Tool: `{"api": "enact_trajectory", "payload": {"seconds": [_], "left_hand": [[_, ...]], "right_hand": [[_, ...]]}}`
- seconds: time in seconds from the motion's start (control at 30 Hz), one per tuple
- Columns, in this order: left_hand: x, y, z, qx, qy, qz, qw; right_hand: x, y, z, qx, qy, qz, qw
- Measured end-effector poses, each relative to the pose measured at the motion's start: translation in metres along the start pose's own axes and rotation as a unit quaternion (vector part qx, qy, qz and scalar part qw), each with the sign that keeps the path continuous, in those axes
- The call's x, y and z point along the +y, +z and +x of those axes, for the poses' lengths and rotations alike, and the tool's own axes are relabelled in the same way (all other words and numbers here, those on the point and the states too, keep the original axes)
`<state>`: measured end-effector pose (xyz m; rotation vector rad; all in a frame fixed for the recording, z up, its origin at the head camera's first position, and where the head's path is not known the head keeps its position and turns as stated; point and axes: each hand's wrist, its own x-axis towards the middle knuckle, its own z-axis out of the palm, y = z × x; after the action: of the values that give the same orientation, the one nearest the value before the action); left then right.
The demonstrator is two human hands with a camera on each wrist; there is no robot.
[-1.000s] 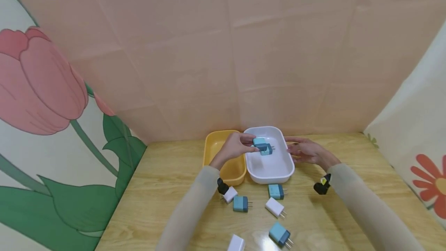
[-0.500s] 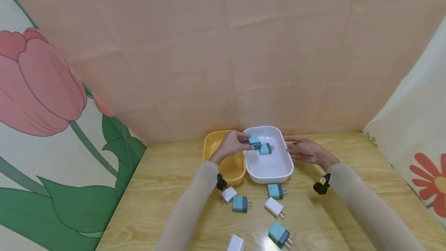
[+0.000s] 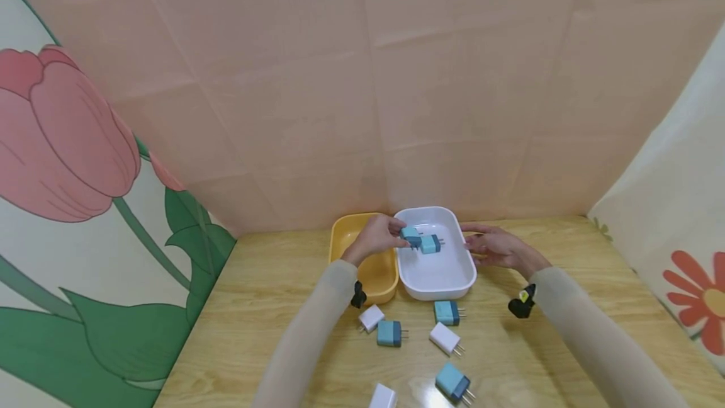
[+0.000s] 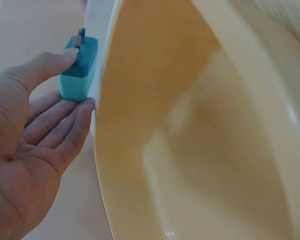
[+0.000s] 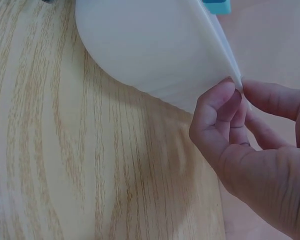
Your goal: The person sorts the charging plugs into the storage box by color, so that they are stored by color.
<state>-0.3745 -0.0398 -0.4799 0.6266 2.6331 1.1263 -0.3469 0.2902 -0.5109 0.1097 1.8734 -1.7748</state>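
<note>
A two-tone blue charger plug (image 4: 79, 70) is pinched between the thumb and fingers of my left hand (image 3: 376, 239). In the head view this hand is over the left rim of the white tray (image 3: 438, 276). Beside the held plug, a second blue charger plug (image 3: 430, 244) lies in the tray, prongs toward the right. My right hand (image 3: 498, 248) is at the tray's right side; in the right wrist view its thumb and fingers pinch the rim (image 5: 225, 47). The palm side of the left hand faces its wrist camera.
Left of the white tray stands a yellow tray (image 3: 378, 279), close against it. On the wooden table in front lie several plugs, including a blue one (image 3: 447, 312), a white one (image 3: 446, 339) and a larger-looking blue one (image 3: 453, 381). A pinkish backdrop (image 3: 362, 112) rises behind.
My left hand has shifted the held plug slightly left, away from over the second plug, and turned it. The right hand stays at the tray's rim.
</note>
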Motion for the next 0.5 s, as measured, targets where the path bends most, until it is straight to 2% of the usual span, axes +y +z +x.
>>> {"api": "enact_trajectory", "payload": {"seconds": [0.5], "left_hand": [[0.0056, 0.0027, 0.0073, -0.019, 0.002, 0.033, 0.9993]], "right_hand": [[0.0013, 0.0020, 0.0003, 0.005, 0.000, 0.008, 1.0000]]}}
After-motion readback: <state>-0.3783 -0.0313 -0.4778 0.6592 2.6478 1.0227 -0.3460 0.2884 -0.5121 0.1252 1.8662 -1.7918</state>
